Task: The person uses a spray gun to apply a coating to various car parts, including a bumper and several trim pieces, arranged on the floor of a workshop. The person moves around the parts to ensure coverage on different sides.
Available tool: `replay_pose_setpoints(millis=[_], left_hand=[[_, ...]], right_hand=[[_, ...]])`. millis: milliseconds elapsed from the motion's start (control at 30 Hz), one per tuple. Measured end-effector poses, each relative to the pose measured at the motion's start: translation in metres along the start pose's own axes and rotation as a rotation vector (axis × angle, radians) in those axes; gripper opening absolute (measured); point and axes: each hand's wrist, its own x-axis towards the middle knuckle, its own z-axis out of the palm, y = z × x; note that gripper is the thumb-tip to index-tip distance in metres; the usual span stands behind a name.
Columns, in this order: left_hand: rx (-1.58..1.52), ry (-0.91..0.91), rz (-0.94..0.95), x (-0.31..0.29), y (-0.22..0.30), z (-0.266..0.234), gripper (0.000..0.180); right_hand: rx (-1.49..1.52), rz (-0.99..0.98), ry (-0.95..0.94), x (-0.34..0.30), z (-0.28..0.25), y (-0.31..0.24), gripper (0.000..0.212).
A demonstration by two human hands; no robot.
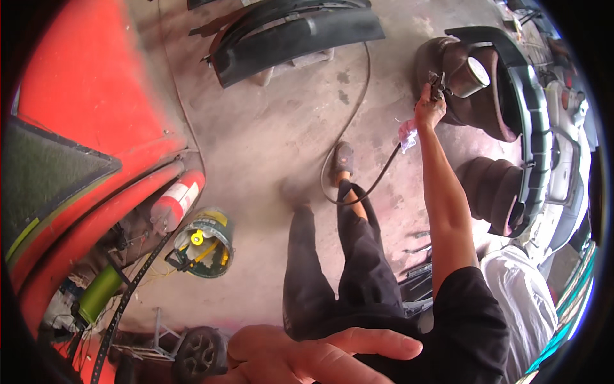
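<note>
At the upper right, my right hand (430,110) is closed around a dark spray gun (437,87) with a pale round cup (470,77) on it. A hose (368,77) runs over the floor and loops up toward that hand. Just below the wrist hangs a crumpled pinkish-white piece of plastic or cloth (408,136). Beyond the gun, a dark car bumper (537,128) rests against stacked tyres (492,189). My left hand (300,355) is close to the camera at the lower edge, fingers apart, holding nothing; part of it is cut off.
Another black bumper piece (300,41) lies on a support at the top. Red bodywork (77,70) fills the left, with a red-and-white cylinder (179,200) and a dark green bucket (214,265) beside it. A wheel (199,353) is at lower left, a white cover (518,288) at right.
</note>
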Motion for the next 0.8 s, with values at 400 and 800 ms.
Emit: replay_pose_setpoints(millis=[400,800], left_hand=[[1.515,0.077,-0.574,-0.197,-0.191,-0.296,0.066],[1.947,-0.183,-1.305,-0.222,-0.235,-0.335,0.081]], right_hand=[[0.505,-0.057,-0.755,-0.313,0.076,-0.179,0.022],[0.429,-0.026,-0.664,-0.196,0.019,-0.085,0.026]])
